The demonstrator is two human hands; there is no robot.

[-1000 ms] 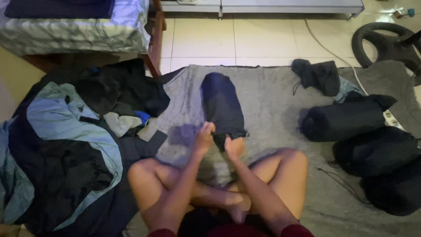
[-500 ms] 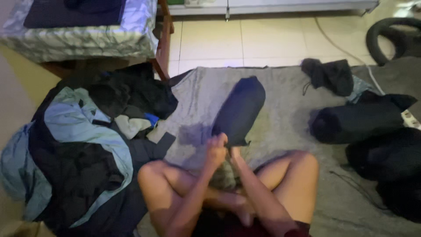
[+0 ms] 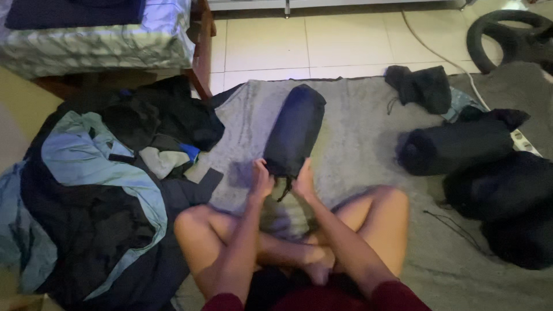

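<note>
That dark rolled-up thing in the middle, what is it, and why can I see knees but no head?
The camera sits on the person's head and looks down, so you see only crossed legs and two bare hands. The left hand and right hand grip the near end of a dark navy rolled fabric bundle, which lies on a grey blanket on the floor. A heap of dark and light blue clothes lies on one side, more dark rolled bundles on the other.
</note>
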